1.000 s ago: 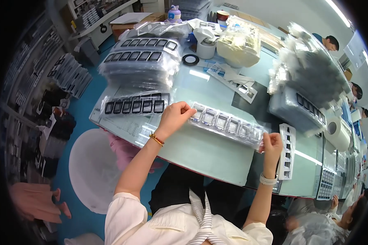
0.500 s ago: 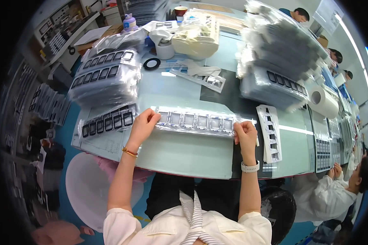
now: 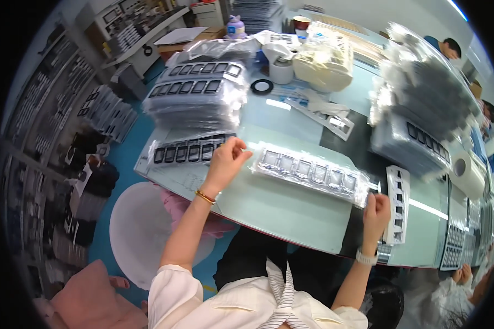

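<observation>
A clear plastic-wrapped strip (image 3: 312, 171) holds a row of several rectangular frames and lies slanted on the table. Just off its left end is my left hand (image 3: 228, 164), fingers half curled, thumb and fingertip slightly apart, with nothing visible between them. At the strip's right end my right hand (image 3: 376, 216) has its fingers pressed together near the wrap's edge; what they hold is hidden. A thin white piece (image 3: 379, 186) shows just above those fingers. Behind my left hand lies another wrapped strip (image 3: 186, 152) with black frames.
Wrapped stacks of strips stand at the left (image 3: 195, 104) and right (image 3: 409, 140). A white slotted strip (image 3: 396, 205) lies right of my right hand. Farther back are a black tape ring (image 3: 262, 86), a white strip (image 3: 335, 123) and a yellowish bag (image 3: 324, 60). A co-worker's hands (image 3: 464, 273) show lower right.
My left hand has come away from the strip's left end, leftward toward the black-framed strip. My right hand stays by the right end. The whole view has turned, shifting the table rightward.
</observation>
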### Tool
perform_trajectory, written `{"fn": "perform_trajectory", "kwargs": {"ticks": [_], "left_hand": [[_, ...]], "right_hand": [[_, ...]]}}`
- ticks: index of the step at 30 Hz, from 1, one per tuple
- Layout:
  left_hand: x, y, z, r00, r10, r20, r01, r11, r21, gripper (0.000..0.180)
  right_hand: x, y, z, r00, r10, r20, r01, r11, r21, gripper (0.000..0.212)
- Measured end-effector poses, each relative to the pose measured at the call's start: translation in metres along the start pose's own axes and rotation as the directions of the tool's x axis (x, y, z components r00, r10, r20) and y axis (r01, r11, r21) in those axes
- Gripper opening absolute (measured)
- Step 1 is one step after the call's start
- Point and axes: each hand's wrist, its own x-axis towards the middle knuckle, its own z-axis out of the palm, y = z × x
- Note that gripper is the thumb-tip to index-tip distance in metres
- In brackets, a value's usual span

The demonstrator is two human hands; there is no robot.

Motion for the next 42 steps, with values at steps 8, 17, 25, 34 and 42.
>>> {"fn": "perform_trajectory", "kwargs": {"ticks": [8,17,25,34,42], "left_hand": [[0.015,-0.028,-0.073,0.988,0.025,0.15,-0.111,0.789,0.605,0.063],[0.019,-0.013,-0.085,0.97,0.021,0.241,-0.153,0.826,0.543,0.049],[-0.035,0.067,-0.061,0.711,0.188,0.678,-0.139,0.982,-0.127,0.03],[-0.08,0.1,0.109,0.67,0.412,0.617,-0.359,0.908,-0.216,0.042],[-0.142,0.108,0.134,0.77,0.531,0.353,-0.549,0.834,-0.057,0.043]], "right_hand": [[-0.093,0.006,0.01,0.954,-0.071,0.293,0.096,0.993,-0.071,0.011],[-0.104,-0.007,0.02,0.936,-0.234,0.263,0.282,0.945,-0.165,0.009],[-0.103,-0.01,0.022,0.881,-0.359,0.308,0.429,0.881,-0.2,0.006],[-0.098,-0.003,-0.002,0.858,-0.39,0.335,0.482,0.838,-0.256,0.014],[-0.099,-0.001,-0.024,0.869,-0.368,0.331,0.456,0.854,-0.248,0.015]]}}
